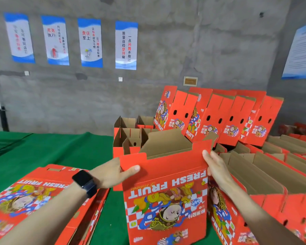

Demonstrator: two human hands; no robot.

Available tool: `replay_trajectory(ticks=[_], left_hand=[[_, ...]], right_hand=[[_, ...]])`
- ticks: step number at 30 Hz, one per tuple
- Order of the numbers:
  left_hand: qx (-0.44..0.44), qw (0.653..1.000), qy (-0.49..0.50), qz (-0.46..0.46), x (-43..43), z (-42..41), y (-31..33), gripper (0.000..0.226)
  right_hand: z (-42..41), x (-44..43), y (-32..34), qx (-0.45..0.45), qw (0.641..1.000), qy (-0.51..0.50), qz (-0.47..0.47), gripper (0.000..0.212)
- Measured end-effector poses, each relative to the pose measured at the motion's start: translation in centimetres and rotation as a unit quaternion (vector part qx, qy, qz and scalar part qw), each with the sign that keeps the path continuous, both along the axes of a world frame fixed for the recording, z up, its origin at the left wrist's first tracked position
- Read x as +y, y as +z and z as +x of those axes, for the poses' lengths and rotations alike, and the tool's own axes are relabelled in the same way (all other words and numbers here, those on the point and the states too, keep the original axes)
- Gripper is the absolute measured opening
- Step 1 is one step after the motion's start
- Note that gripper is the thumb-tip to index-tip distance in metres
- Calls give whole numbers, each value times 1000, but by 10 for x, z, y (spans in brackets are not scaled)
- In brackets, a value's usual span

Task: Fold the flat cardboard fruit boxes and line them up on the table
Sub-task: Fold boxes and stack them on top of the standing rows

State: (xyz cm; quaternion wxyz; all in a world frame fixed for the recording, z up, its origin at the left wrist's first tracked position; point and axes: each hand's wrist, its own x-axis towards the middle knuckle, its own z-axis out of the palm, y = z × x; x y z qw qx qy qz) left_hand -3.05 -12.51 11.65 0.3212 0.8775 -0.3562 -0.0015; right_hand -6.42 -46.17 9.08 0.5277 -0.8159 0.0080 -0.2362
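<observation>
The fruit box [166,200] runs off the bottom edge at 6 o'clock. Its upper flap hides the fingers of the left hand [111,174], only the thumb showing. The stack of flat boxes [34,200] at 8 o'clock is cut by the left and bottom edges. Print on the notice [302,50] at 2 o'clock is too small to read.

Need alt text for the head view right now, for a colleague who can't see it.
Two hands hold a red fruit box upright at the green table, top open: the left hand pinches its upper left flap, the right hand grips its upper right edge. Flat boxes lie stacked at left; folded boxes stand behind.
</observation>
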Motion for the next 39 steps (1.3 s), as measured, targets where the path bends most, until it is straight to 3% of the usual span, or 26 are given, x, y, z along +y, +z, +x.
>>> replay_trajectory(ticks=[2,5,7,9,12,15,17,19,22,23,26,29,31,33,35,37,39], left_hand=[[-47,997,57,-32,-2,7,-6,28],[-133,977,157,-56,-3,12,-14,75],[-189,958,211,-41,-4,14,-17,87],[-207,941,258,-65,-7,13,-25,81],[-216,917,324,-80,-10,9,-43,51],[-197,915,344,-67,-13,10,-61,28],[-175,918,348,-71,-17,12,-63,15],[-167,920,351,-56,-20,13,-63,18],[-185,922,340,-29,-21,11,-62,25],[-191,923,333,-21,-21,10,-61,29],[-219,923,314,42,-19,9,-60,42],[-240,936,256,25,-19,8,-59,77],[-257,942,215,-19,-18,7,-60,105],[-273,940,194,-70,-17,7,-61,118],[-278,939,174,-100,-19,9,-64,116],[-227,957,147,-106,-18,10,-66,103],[-190,971,120,-76,-16,12,-68,70]], right_hand=[[-4,2,-4,5,999,-36,-27,65],[-8,7,-15,-18,996,-85,-18,72],[-12,10,-25,-45,993,-107,-15,57],[-14,12,-33,-55,993,-106,-14,56],[-13,12,-47,-40,994,-102,-28,58],[-10,13,-54,-10,991,-114,-70,53],[-8,13,-55,2,990,-125,-73,53],[-8,11,-55,4,987,-136,-89,57],[-7,13,-52,31,980,-140,-137,30],[-7,14,-50,51,977,-137,-152,31],[-7,14,-46,77,969,-122,-201,76],[-6,19,-43,34,949,-94,-298,80],[-8,21,-42,-11,946,-49,-321,89],[-10,23,-40,-52,946,-17,-321,102],[-12,24,-39,-73,945,-13,-319,111],[-11,25,-39,-86,946,-15,-311,115],[-11,25,-41,-90,955,-11,-282,114]])
